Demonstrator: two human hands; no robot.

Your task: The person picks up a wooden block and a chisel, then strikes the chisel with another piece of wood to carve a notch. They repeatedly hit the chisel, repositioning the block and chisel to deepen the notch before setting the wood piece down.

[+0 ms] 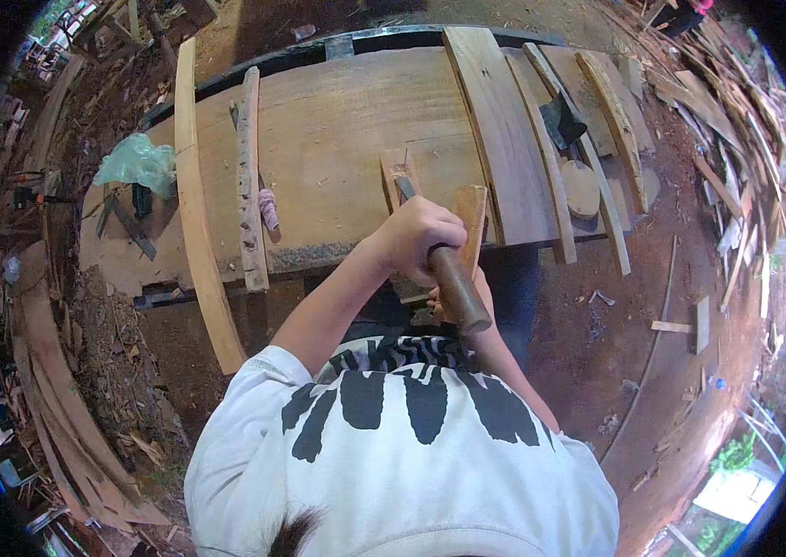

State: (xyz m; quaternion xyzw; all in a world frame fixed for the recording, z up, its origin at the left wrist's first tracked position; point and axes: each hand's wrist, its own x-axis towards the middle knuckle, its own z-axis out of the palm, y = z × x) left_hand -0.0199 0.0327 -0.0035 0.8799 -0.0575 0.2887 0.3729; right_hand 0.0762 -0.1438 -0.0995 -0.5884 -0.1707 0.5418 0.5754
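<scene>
Near the centre of the frame, the left hand (416, 239) has its fingers closed around a wooden-handled chisel (444, 269), whose blade rests on a small wood block (399, 176) on the workbench (337, 121). The right hand (484, 297) is mostly hidden below; its grip cannot be told. If the blade slips, it may gouge the block.

A green plastic bag (137, 162) lies at the far left of the tabletop (337, 130), with a dark metal tool (133, 227) just near of it. A long pale plank (198, 213) and a rough slat (249, 176) run side by side. At the right lie curved boards (504, 130), a round wooden disc (581, 188) and a dark hatchet head (562, 121). Offcuts (736, 167) litter the dirt floor at the far right.
</scene>
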